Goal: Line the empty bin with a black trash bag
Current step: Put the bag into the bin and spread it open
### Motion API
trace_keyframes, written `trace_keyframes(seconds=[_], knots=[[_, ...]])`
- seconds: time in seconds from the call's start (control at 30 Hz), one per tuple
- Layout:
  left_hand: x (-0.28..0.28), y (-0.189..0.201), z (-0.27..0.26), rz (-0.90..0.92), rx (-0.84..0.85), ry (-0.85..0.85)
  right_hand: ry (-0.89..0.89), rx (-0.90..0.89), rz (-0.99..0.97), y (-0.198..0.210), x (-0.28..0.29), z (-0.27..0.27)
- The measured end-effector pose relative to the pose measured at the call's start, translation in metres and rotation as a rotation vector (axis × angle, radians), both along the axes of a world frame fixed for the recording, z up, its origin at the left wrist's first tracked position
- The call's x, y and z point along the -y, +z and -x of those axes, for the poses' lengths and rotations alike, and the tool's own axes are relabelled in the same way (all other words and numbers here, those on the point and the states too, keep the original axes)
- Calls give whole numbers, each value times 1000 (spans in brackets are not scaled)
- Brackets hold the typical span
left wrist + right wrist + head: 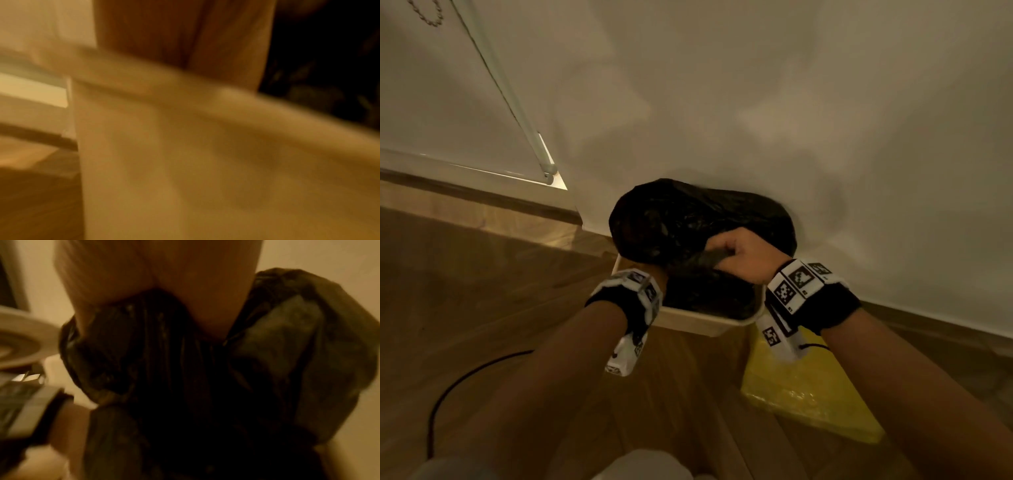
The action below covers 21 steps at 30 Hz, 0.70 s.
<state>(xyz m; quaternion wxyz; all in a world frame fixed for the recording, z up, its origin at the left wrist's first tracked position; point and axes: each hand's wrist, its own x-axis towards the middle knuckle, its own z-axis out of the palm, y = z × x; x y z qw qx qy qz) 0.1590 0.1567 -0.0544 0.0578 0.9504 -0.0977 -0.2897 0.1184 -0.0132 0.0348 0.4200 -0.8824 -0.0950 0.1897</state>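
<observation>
Right now the right hand (739, 255) is clamping a bunched neck of the black trash bag (688, 219), fingers curled round the gathered film, directly above the bin (709, 320). The left hand (185, 37) is reaching past the bin's near-left rim; its fingers are hiding behind the bag in the head view and blurring out in the left wrist view, so I cannot tell whether it is gripping anything

Position: the lower part of the bag is already sitting inside the bin, while the upper part is ballooning above the bin's far rim, against the wall behind the bin

Orientation: the bag's long axis is running roughly vertical, closed end pointing down into the bin. The mouth is probably up, but it is bunched and not open, so this is a judgement only

Risks, as I am reading it:
- air staying trapped in the balloon, so the bag is not seating on the bin floor
- thin film tearing if the hand pulls hard against the bin rim
- bin sliding or tipping, since it looks light and is standing free on the floor
- mouth edge slipping into the bin before getting folded over the rim

A yellow bag (808, 394) is lying on the floor just beside the bin's near-right corner
</observation>
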Motion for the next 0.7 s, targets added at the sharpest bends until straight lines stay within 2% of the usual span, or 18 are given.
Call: trace_keyframes(seconds=[0.07, 0.17, 0.23, 0.3, 0.37, 0.5, 0.7], knots=[[-3, 7, -10, 132, -114, 28, 141, -30, 185, -4, -1, 3], [-13, 31, -23, 322, -275, 111, 114, 28, 267, -9, -2, 6], [-16, 36, -26, 402, -173, 102, 64, 27, 205, -10, -6, 9], [-19, 40, -24, 297, 42, 85, 80, 24, 206, -12, -13, 11], [-19, 41, -24, 335, 187, 195, 113, 35, 311, -16, -16, 12], [-25, 54, -24, 646, 231, 590, 67, 55, 564, -26, -14, 11], [-37, 56, -24, 1109, -26, 943, 5, -9, 610, -43, -18, 13]])
